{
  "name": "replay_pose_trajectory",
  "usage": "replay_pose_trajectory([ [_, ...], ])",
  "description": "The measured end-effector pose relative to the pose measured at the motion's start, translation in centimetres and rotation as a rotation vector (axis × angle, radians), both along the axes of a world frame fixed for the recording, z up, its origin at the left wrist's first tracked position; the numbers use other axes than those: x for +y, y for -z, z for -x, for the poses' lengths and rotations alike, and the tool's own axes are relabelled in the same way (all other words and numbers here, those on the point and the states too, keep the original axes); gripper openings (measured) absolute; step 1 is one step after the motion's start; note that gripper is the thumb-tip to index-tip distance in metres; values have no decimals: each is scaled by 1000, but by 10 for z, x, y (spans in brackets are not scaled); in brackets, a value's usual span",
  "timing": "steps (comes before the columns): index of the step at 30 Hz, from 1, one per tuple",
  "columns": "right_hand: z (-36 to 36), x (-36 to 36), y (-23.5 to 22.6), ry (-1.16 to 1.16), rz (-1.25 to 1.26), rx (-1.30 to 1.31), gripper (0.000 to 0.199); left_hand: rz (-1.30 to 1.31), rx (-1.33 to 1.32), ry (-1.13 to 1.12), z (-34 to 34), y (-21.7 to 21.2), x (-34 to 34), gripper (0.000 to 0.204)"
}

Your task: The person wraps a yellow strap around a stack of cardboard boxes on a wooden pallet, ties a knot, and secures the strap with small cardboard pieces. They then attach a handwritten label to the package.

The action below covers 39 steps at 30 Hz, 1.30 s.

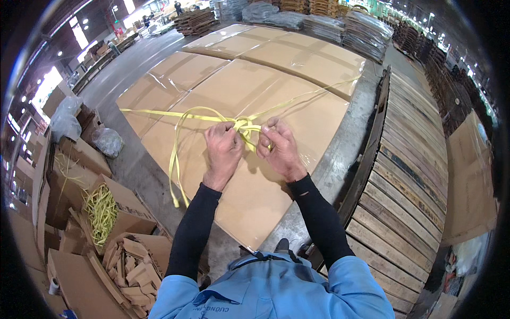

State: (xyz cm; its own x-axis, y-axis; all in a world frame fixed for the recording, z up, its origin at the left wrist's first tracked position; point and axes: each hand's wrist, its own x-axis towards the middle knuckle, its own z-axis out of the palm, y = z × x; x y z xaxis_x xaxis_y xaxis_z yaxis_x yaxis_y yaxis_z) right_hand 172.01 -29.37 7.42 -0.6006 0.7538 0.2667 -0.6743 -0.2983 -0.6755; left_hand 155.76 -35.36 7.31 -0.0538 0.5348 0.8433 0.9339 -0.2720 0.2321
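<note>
Yellow strapping (159, 112) runs across the top of large cardboard boxes (255, 196) standing side by side in front of me. In the middle it comes together in a loose, looped knot, and a long tail curves down over the left side of the box. My left hand (222, 150) is closed, pinching the strap at the left of the knot. On the other side, my right hand (280, 146) grips a loop of the same strap between thumb and fingers. Both hands are just above the cardboard.
At left, one open carton holds a heap of yellow straps (101, 212); another holds cardboard scraps (135, 271). A slatted wooden platform (404, 196) lies along the right. Plastic-wrapped stacks (366, 34) stand behind the boxes. A cardboard sheet (470, 181) leans at far right.
</note>
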Motion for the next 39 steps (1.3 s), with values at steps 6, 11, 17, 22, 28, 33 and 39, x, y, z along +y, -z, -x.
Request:
replay_pose_trajectory([
  [6, -21, -39, 19, -523, 337, 257, 13, -32, 121, 35, 11, -1, -16, 17],
  [11, -31, -67, 33, -485, 510, 216, 13, 63, 67, 176, 14, 5, -30, 17],
  [17, -46, -111, 36, -507, 608, 281, 17, 135, -36, 241, 10, 10, -53, 19],
  [22, -52, -119, 42, -602, 675, 437, 17, 197, -12, 290, 5, 7, -69, 19],
  [28, -51, -125, 51, -568, 740, 423, 18, 383, 360, 194, -9, 1, -86, 14],
  [33, -45, -130, 50, -547, 718, 345, 21, 341, 486, 248, -12, 5, -59, 11],
  [39, -69, -174, 33, -439, 747, 178, 20, 295, 451, 413, -5, 8, -58, 19],
])
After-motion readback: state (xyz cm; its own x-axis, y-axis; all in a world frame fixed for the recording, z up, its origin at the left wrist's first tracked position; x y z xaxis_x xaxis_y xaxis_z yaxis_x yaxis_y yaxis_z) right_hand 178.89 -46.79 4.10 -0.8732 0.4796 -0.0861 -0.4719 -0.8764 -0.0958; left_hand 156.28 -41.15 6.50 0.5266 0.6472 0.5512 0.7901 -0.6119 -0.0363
